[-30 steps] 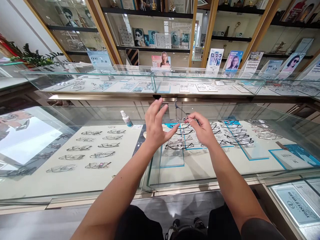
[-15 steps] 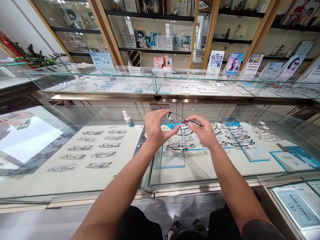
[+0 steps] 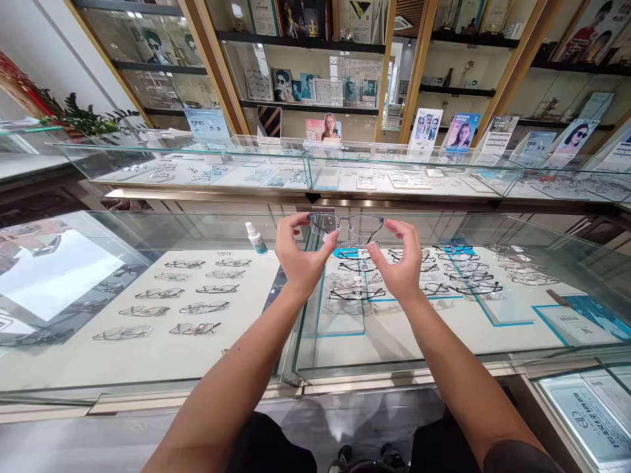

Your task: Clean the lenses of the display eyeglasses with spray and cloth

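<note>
A pair of eyeglasses [image 3: 351, 219] with a thin dark upper rim and clear lenses is held up above the glass counter, its front spread between my hands. My left hand [image 3: 302, 255] grips it at the left end, fingers behind and thumb beside the left lens. At the right end, my right hand [image 3: 401, 261] has its fingertips at the corner and its thumb below the lens. Beneath my hands, several dark-framed glasses [image 3: 357, 293] lie inside the case. A white spray bottle [image 3: 256, 238] with a blue label stands left of my left hand.
The near glass case [image 3: 389, 376] spans the front, with rows of glasses [image 3: 185, 307] on its left side. Behind it runs a second glass case [image 3: 310, 172] with standing sign cards [image 3: 462, 131] on top. A paper sheet [image 3: 586, 410] lies under glass at lower right.
The eyeglasses have turned from edge-on to showing their full front. My right hand has shifted slightly right and down, and its fingers have moved to the frame's right end.
</note>
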Available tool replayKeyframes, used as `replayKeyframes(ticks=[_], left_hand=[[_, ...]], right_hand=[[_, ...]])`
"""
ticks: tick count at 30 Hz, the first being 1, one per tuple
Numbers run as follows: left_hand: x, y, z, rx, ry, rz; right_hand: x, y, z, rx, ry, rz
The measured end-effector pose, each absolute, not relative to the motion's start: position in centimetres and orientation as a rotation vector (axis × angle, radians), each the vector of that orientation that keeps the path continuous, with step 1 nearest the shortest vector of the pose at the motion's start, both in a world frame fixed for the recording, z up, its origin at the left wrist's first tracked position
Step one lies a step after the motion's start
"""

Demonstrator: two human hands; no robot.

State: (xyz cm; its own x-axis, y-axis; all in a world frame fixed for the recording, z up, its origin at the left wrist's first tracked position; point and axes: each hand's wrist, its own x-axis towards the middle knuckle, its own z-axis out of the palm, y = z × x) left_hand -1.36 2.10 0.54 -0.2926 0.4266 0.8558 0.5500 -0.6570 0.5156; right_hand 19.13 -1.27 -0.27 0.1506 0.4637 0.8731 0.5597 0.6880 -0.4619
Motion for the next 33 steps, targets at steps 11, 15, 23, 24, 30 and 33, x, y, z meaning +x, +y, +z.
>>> replayKeyframes(ticks=[11,15,23,24,30,33], left_hand=[[-1.0,2.0,0.5,-1.819,-1.209,-2.098],[-1.3,2.5,0.3,-1.788,-1.232,-2.097],[-1.9,3.4,-0.1,-1.76,-1.273,-2.123],[-1.8,3.4,-0.2,-1.771,-1.268,-2.124],[-1.7,3.6,-0.9,-1.842,-1.269,-2.085],[-1.8,3.6,-1.0,-1.877,-1.258,-2.043]], right_hand=[[19.0,-1.0,-0.4,-0.897,-1.447,-0.157],[19.0,-0.1,0.4,-0.867,-1.477,-0.199],[18.5,1.3,1.0,-0.829,-1.499,-0.241],[18.5,1.2,0.8,-0.842,-1.492,-0.236],[18.8,1.2,-0.3,-0.87,-1.453,-0.219],[19.1,1.5,-0.7,-0.877,-1.459,-0.191]])
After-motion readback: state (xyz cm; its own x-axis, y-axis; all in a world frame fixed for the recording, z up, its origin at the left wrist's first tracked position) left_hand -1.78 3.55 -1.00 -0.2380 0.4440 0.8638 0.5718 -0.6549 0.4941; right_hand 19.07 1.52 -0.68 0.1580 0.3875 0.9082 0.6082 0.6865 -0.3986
